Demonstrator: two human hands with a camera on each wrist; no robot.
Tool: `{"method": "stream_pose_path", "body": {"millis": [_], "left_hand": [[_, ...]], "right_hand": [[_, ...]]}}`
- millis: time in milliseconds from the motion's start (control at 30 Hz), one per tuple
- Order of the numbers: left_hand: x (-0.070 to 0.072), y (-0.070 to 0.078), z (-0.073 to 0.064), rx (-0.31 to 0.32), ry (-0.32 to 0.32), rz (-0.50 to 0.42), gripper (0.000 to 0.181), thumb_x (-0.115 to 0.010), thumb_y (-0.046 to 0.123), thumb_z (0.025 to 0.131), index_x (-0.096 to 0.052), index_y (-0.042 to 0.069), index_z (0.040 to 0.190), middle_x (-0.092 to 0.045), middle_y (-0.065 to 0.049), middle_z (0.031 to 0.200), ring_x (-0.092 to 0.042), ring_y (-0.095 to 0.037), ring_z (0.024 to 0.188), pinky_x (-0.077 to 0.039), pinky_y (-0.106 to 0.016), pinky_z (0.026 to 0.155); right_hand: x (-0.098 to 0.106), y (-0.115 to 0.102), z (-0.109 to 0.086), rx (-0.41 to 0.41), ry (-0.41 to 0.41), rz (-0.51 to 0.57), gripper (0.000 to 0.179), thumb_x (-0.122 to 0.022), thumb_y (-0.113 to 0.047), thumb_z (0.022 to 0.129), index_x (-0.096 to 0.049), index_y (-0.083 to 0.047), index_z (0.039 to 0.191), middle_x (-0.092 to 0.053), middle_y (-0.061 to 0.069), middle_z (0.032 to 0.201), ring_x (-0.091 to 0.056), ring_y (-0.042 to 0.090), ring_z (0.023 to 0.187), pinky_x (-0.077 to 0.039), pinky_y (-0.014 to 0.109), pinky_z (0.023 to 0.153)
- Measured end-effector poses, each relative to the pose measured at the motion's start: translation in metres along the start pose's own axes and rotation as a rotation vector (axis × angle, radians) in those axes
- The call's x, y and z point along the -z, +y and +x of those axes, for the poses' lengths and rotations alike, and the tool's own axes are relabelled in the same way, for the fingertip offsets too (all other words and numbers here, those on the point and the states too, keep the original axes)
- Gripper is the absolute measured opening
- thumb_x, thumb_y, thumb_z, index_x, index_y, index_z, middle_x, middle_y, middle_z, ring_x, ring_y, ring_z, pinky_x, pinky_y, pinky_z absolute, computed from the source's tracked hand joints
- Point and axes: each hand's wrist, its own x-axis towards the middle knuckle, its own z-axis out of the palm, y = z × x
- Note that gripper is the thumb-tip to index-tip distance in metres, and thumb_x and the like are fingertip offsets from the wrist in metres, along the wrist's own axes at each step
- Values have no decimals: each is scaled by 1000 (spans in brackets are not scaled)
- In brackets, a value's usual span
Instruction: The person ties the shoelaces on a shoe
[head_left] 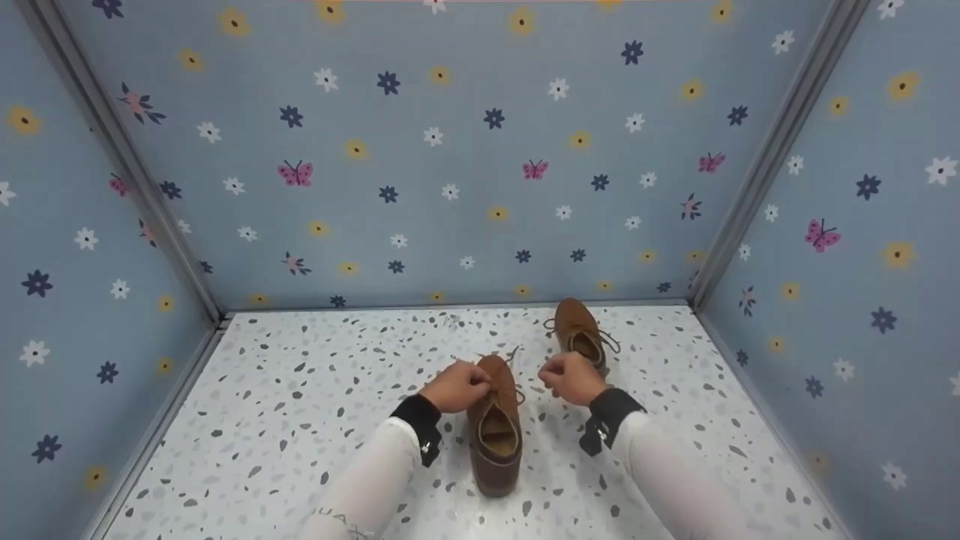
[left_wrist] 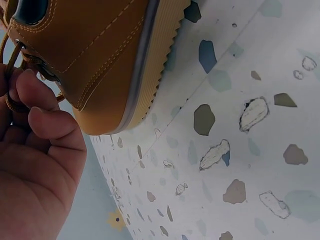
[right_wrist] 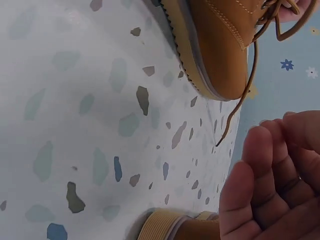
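**Shoelace [left_wrist: 15, 60] half held, loose end [right_wrist: 230, 118] dangling**

Slippage looks the likeliest trouble: only the left hand [head_left: 455, 386] visibly has the lace, so a pull from that side alone could drag it unevenly through the eyelets or shift the brown shoe [head_left: 496, 431], which nothing appears to brace. The loose end could also be missed, since it hangs past the toe, apart from the right hand [head_left: 572, 379]. Crowding is another risk, as the second shoe [head_left: 576, 322], its lace seemingly tied in a bow, sits close by the right wrist and might get knocked.

The brown shoe stands upright on the speckled floor [head_left: 315, 397] between the hands, toe pointing away from the person. Both forearms reach forward and inward. The left hand bends over the lacing, thumb and fingers clamped on the lace. The right is beside the shoe, fingers loosely bent, tips close together, nothing visible in them; whether it touches the second shoe cannot be told.
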Motion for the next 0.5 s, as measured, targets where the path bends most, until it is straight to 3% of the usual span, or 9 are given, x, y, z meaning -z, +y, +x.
{"method": "stream_pose_path", "body": {"millis": [167, 367, 500], "left_hand": [[-2, -1, 0, 7, 2, -10, 26, -57, 12, 101, -77, 5, 117, -77, -11, 109, -62, -11, 80, -52, -27, 73], [-4, -2, 1, -14, 14, -7, 25, -59, 11, 99, -79, 8, 114, -78, -8, 113, -66, -14, 93, -56, -34, 84], [-5, -3, 1, -14, 19, -6, 25, -59, 13, 100, -79, 11, 115, -77, -7, 114, -67, -16, 96, -56, -35, 87]], "right_hand": [[-8, -4, 8, -6, -25, 41, 19, -64, -17, 103, -77, -7, 94, -73, 7, 83, -67, 12, 67, -54, 27, 63], [-23, -9, 17, -86, -99, 93, 27, -62, -22, 103, -77, 1, 102, -74, 8, 83, -67, 11, 65, -56, 27, 62], [-37, -8, 22, -138, -116, 154, 28, -60, -24, 103, -77, -2, 99, -74, 7, 85, -68, 11, 66, -59, 28, 63]]}}
